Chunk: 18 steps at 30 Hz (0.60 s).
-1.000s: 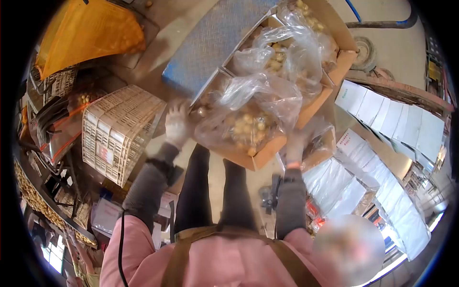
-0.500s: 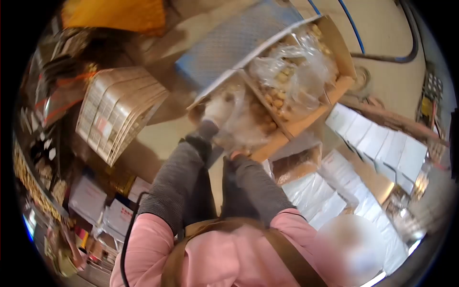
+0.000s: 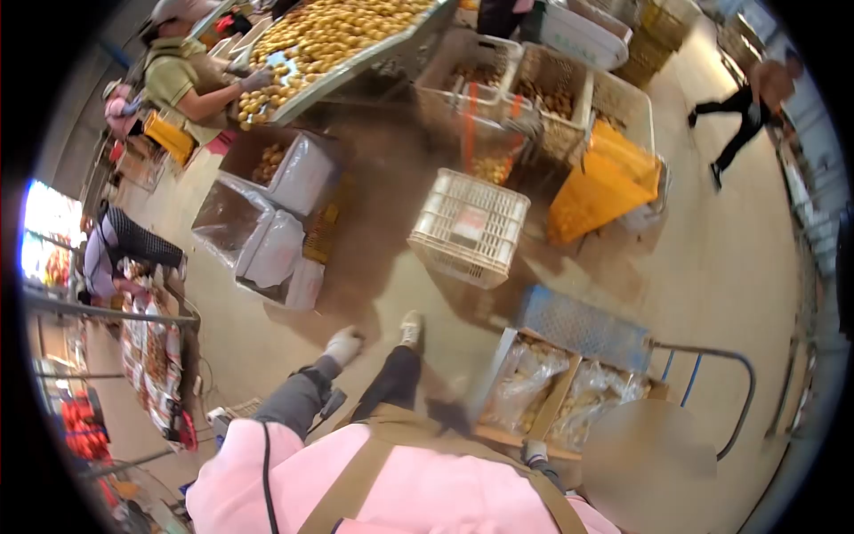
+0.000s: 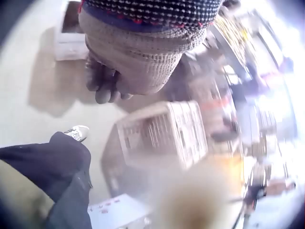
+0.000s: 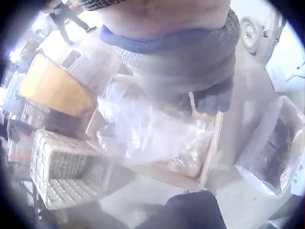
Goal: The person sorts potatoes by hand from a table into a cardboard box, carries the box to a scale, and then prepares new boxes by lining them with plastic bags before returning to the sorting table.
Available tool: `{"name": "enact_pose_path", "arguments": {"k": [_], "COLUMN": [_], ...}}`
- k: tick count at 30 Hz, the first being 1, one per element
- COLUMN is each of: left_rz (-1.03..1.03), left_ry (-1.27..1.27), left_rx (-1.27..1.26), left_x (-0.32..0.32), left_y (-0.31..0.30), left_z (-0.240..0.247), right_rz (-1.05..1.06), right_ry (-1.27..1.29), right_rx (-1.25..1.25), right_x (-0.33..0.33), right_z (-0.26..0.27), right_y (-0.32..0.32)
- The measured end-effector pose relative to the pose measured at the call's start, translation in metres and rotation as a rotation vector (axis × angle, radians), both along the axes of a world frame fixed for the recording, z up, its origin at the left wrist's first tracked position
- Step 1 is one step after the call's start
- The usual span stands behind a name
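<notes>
My gloved left hand (image 3: 343, 345) hangs over the floor with its fingers loosely curled and nothing in it. It shows larger as a grey knit glove in the left wrist view. My right hand (image 3: 534, 451), also gloved, is low beside the front rim of a cardboard box (image 3: 525, 443). In the right wrist view its loosely bent fingers (image 5: 212, 101) overlap the box wall. Inside the two boxes lie clear plastic bags (image 5: 138, 129) with small round yellowish produce. The boxes stand by a blue platform (image 3: 583, 327) of a cart with a curved handle.
A beige plastic crate (image 3: 470, 222) stands on the floor ahead, with an orange sack (image 3: 605, 187) behind it. Bag-lined boxes (image 3: 267, 227) are at the left. A sorting table (image 3: 356, 80) heaped with produce has a worker (image 3: 182, 84) beside it. Another person (image 3: 756, 98) walks at far right.
Both hands were at the near box, the left one inside it half a second ago. My left hand has come out, and the head view has swung leftward, putting the boxes at lower right.
</notes>
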<state>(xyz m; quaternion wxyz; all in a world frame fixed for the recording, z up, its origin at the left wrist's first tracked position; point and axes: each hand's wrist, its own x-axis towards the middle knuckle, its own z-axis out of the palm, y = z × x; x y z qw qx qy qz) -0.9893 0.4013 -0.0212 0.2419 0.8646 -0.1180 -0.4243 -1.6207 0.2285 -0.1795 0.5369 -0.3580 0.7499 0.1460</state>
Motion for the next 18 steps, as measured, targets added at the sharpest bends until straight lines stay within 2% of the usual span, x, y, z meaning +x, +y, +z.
{"name": "enact_pose_path", "arguments": {"k": [1, 2, 3, 4, 5, 6, 7, 8, 10, 11, 12, 13, 15, 16, 18], "left_rz": [0.363, 0.552, 0.735, 0.721, 0.706, 0.709, 0.739, 0.792, 0.882, 0.909, 0.951, 0.979, 0.995, 1.002, 1.010], "left_ry": [0.123, 0.146, 0.443, 0.371, 0.288, 0.302, 0.310, 0.318, 0.364, 0.385, 0.373, 0.355, 0.305, 0.298, 0.274], "left_rx": [-0.143, -0.271, -0.497, -0.206, 0.085, 0.118, 0.148, 0.174, 0.083, 0.043, 0.036, 0.024, -0.008, -0.047, -0.114], "left_x": [0.011, 0.017, 0.031, 0.033, 0.034, 0.034, 0.034, 0.034, 0.049, 0.063, 0.077, 0.100, 0.145, 0.169, 0.206], "left_y": [0.038, 0.075, 0.129, 0.145, 0.164, 0.175, 0.192, 0.206, 0.224, 0.231, 0.233, 0.230, 0.221, 0.219, 0.203], "left_z": [-0.014, -0.029, -0.062, -0.056, -0.056, -0.053, -0.052, -0.053, -0.063, -0.068, -0.070, -0.073, -0.075, -0.079, -0.079], "right_rz": [0.406, 0.969, 1.355, 1.429, 0.893, 0.279, -0.048, -0.037, 0.695, 1.345, 1.616, 1.657, 1.688, 1.335, 1.293], "right_ry": [-0.136, -0.217, -0.241, -0.260, -0.287, -0.184, -0.285, -0.331, -0.380, -0.371, -0.372, -0.427, -0.485, -0.649, -0.794], "right_rx": [-0.113, -0.360, -0.636, -0.732, -0.298, -0.070, 0.078, 0.014, -0.320, -0.708, -0.975, -1.084, -1.140, -0.897, -0.857], "right_x": [-0.004, -0.005, 0.003, 0.014, 0.046, 0.078, 0.172, 0.217, 0.328, 0.391, 0.453, 0.515, 0.624, 0.658, 0.712], "right_z": [-0.009, -0.019, -0.028, -0.040, -0.068, -0.094, 0.007, 0.000, 0.012, 0.042, 0.071, 0.097, 0.146, 0.143, 0.164], "right_y": [-0.010, -0.019, -0.030, -0.043, -0.060, -0.076, -0.104, -0.126, -0.168, -0.180, -0.182, -0.180, -0.166, -0.159, -0.151]}}
